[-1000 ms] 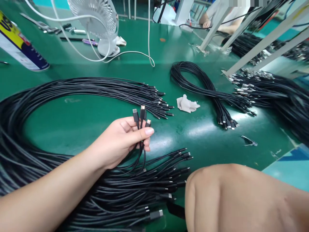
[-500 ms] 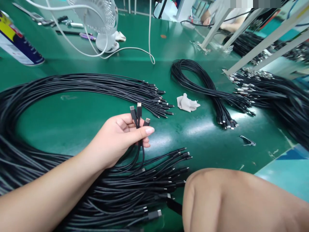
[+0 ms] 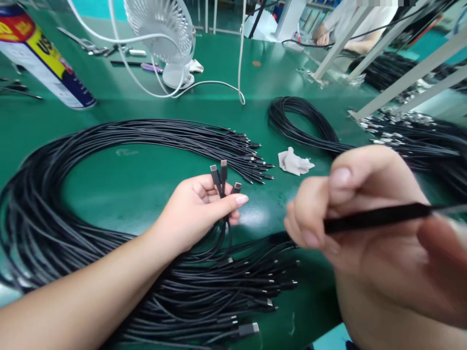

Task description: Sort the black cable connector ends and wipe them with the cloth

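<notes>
My left hand (image 3: 206, 201) pinches several black USB cables (image 3: 216, 181) between thumb and fingers, just below their upright plugs with metal tips. Close to the camera on the right, my right hand (image 3: 357, 218) has its fingers curled round a slim black stick-like object (image 3: 379, 217). That object tapers to a thin pale end at the right; blur hides its exact kind. Below the left hand lies a large looped bundle of black cables (image 3: 204, 287), plug ends to the right. The far end of the loop (image 3: 175, 131) lies behind the left hand.
A crumpled white scrap (image 3: 295, 162) lies beyond the hands. At the back stand a white fan (image 3: 160, 34) with its cord and a spray can (image 3: 51, 58). Another cable coil (image 3: 302, 116), metal posts (image 3: 408, 73) and more cables (image 3: 430, 136) are at right. A co-worker's hand (image 3: 321, 35) shows behind.
My right hand has risen from the lower right and turned, bringing the slim black object into fuller view. The left hand still holds the cables. The whole view has shifted slightly.
</notes>
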`<state>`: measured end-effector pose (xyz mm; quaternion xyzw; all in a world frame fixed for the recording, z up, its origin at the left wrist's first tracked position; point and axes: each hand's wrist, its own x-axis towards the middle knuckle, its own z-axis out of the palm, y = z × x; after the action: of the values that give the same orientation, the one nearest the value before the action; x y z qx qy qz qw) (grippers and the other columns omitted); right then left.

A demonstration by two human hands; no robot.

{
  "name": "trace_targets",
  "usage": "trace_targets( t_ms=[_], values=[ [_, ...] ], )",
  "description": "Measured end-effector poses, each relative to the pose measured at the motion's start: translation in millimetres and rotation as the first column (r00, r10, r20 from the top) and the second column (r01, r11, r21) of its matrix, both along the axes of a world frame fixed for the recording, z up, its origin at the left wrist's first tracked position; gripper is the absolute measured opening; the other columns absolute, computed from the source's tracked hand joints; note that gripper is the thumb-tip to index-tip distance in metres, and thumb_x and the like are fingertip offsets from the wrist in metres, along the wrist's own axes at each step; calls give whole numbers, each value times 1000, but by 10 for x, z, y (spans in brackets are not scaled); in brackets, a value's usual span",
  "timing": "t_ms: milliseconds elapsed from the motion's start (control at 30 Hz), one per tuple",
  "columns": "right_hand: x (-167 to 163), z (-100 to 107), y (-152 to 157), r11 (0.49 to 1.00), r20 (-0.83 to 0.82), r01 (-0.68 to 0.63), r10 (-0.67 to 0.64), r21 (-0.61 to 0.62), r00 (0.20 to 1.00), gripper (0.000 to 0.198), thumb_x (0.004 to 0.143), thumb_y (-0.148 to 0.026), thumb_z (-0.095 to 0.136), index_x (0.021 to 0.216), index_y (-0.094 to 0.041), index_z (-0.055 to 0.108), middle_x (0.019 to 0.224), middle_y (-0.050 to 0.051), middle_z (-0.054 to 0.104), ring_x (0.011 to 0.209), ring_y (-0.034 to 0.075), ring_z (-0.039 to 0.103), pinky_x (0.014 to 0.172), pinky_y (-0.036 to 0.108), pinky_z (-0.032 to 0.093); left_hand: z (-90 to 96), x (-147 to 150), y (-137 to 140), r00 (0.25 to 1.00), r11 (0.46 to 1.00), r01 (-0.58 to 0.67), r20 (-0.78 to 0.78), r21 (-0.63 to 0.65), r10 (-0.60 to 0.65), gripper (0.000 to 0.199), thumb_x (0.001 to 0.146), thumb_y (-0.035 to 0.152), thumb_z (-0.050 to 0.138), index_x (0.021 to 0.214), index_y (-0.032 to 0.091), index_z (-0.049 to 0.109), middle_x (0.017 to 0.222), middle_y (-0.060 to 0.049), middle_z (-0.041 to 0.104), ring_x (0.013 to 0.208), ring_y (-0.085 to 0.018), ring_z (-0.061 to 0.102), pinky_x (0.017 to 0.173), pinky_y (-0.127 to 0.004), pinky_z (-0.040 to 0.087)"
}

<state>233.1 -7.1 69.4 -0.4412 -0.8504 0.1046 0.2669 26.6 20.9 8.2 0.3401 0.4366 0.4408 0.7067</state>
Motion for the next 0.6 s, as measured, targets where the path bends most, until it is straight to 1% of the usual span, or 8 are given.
trace_targets(
  t_ms=[33, 67, 133, 167, 233, 333, 467, 600],
  values=[
    [-45, -48, 69, 988, -150, -64, 43, -138, 988, 36, 103, -40, 10, 104, -26, 43, 65, 0, 57, 54, 15, 57, 49, 28, 44, -7, 1, -2, 1000, 1000, 1, 4, 6, -1, 32, 53, 16, 89, 69, 13, 61, 56, 5, 63, 47, -9, 61, 51, -21, 54],
    [-92, -110, 116, 975, -347, -91, 16, -202, 938, 26, 103, -34, 16, 103, -26, 41, 71, 0, 59, 56, 14, 57, 49, 27, 43, -16, 3, -3, 1000, 1000, 4, 5, 12, -4, 32, 53, 15, 89, 69, 13, 61, 57, 5, 63, 47, -9, 61, 52, -21, 55],
    [-174, -244, 157, 967, -512, -57, -82, -249, 855, 12, 102, -27, 31, 97, -25, 42, 80, 0, 60, 58, 12, 55, 50, 25, 44, -38, 4, -5, 1000, 1000, 10, 2, 23, -10, 31, 55, 14, 88, 69, 12, 61, 58, 5, 64, 48, -10, 62, 53, -22, 55],
    [-207, -300, 157, 974, -488, 3, -116, -226, 865, 10, 101, -25, 37, 95, -24, 46, 82, 1, 60, 59, 11, 54, 52, 25, 45, -48, 4, -7, 1000, 1000, 9, -2, 28, -9, 30, 56, 14, 87, 70, 12, 61, 59, 5, 64, 49, -10, 63, 53, -22, 56],
    [-255, -379, 143, 988, -292, 101, -132, -119, 947, 8, 98, -21, 47, 93, -22, 53, 82, 0, 61, 61, 10, 55, 55, 24, 46, -64, 0, -13, 1000, 999, 6, -15, 38, -5, 28, 58, 14, 86, 72, 12, 61, 59, 5, 63, 49, -10, 63, 54, -23, 56],
    [-316, -438, 123, 990, 12, 79, -81, 115, 997, 11, 93, -13, 51, 97, -20, 59, 84, 1, 67, 69, 13, 62, 61, 25, 49, -76, -8, -24, 999, 998, 22, -45, 62, -19, 26, 61, 15, 85, 72, 13, 61, 60, 4, 63, 51, -11, 63, 55, -23, 56],
    [-402, -472, 117, 945, 148, 43, -95, 323, 984, 18, 89, -7, 51, 96, -17, 63, 92, 5, 72, 74, 16, 68, 59, 25, 51, -64, -5, -41, 996, 996, 29, -89, 83, -21, 26, 62, 18, 85, 69, 14, 60, 63, 2, 66, 52, -11, 63, 56, -24, 56],
    [-437, -452, 103, 926, 215, 38, -127, 374, 968, 19, 89, -8, 50, 95, -17, 67, 90, 5, 74, 70, 15, 68, 54, 25, 49, -27, 12, -52, 993, 997, 7, -119, 72, 2, 30, 59, 18, 86, 66, 16, 57, 58, 3, 63, 52, -12, 63, 55, -24, 55]
  ],
)
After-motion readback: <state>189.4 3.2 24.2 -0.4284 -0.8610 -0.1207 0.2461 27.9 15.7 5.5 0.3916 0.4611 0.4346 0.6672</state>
